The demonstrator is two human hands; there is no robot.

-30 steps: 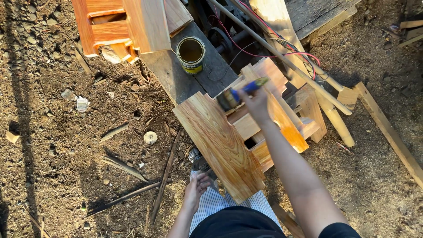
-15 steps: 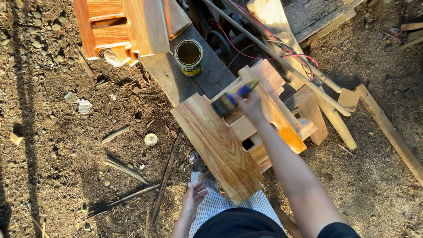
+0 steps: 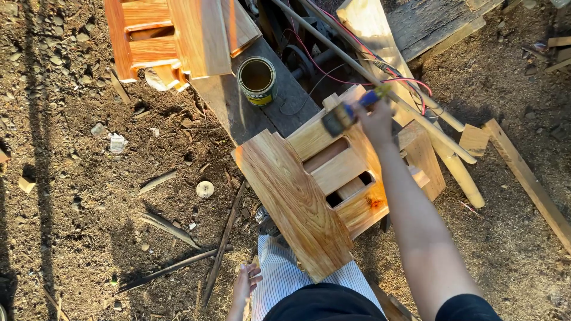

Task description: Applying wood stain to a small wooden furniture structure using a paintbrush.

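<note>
A small wooden stool-like piece (image 3: pixel 309 190) lies tipped on its side in front of me, its wide glossy board facing up. My right hand (image 3: pixel 376 122) grips a paintbrush (image 3: pixel 348 113) with a blue and yellow handle, bristles touching the piece's far upper edge. An open tin of amber varnish (image 3: pixel 256 80) stands on a grey plank (image 3: pixel 262 110) just beyond. My left hand (image 3: pixel 245 282) hangs low by my striped clothing, fingers loosely apart, holding nothing.
Another varnished wooden piece (image 3: pixel 172 35) rests at the top left. Red and black wires (image 3: pixel 357 74), a pole (image 3: pixel 380 86) and loose planks (image 3: pixel 523 178) lie at the right. Sticks and stones litter the dirt ground (image 3: pixel 89 178) at the left.
The brush in my right hand has shifted slightly up and right along the piece's far edge. My left hand has dropped lower, away from the board.
</note>
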